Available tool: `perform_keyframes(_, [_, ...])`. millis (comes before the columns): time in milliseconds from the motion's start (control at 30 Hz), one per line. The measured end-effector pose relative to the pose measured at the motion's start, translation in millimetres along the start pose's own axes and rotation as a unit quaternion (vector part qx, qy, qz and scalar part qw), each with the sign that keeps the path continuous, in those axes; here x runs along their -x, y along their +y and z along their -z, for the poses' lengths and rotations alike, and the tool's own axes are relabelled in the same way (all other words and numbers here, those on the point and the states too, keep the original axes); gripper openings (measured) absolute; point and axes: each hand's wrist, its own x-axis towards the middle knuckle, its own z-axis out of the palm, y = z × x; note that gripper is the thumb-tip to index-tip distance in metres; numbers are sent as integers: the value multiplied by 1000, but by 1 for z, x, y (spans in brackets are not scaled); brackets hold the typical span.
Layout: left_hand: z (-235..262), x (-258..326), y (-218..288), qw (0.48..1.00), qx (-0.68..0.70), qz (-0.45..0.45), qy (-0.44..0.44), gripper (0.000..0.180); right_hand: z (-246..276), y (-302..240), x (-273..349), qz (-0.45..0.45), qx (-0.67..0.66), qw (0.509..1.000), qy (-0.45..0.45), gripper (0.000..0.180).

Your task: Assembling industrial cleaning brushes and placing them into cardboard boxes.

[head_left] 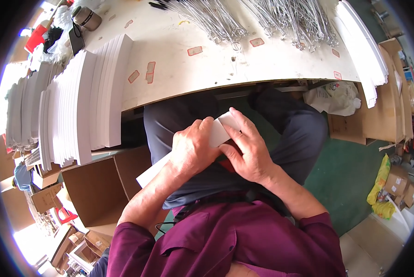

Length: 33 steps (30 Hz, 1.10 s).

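A long, narrow white box (152,171) lies slantwise above my lap, its far end pointing up and to the right. My left hand (194,147) is closed around it close to that end, and my left wrist and forearm cover part of its length. At the tip, my right hand (247,148) grips the end of the box, with its fingers along the far side and its thumb on the near side. Part of the end lies hidden behind my fingers.
Similar white boxes stand in rows (101,92) at the table's left; more lie at its right edge (361,46). Thin metal rods with ring ends (304,27) are heaped on the table (179,69). An open cardboard box (94,191) is left of me, a bottle (87,18) far left.
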Motion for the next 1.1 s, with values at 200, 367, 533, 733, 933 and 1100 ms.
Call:
perform_keyframes(200, [3, -3, 7, 998, 52, -10, 17, 68, 29, 6, -4, -186, -319, 926, -74, 28])
perform_keyframes(367, [9, -7, 10, 996, 90, -4, -17, 72, 21, 5, 1, -174, -284, 942, -51, 28])
perform_keyframes(533, [5, -10, 6, 991, 129, -39, 15, 63, 15, 0, -1, -225, -336, 915, 4, 36])
perform_keyframes(733, [9, -9, 7, 992, 122, -13, -38, 61, 10, -1, 5, -246, -389, 887, 29, 38])
perform_keyframes(933, [9, -8, 6, 993, 107, -13, -44, 55, 9, -2, -1, -264, -366, 892, 14, 26])
perform_keyframes(1100, [10, -6, 8, 992, 121, -15, -43, 53, 16, -2, -4, -261, -329, 907, -10, 21])
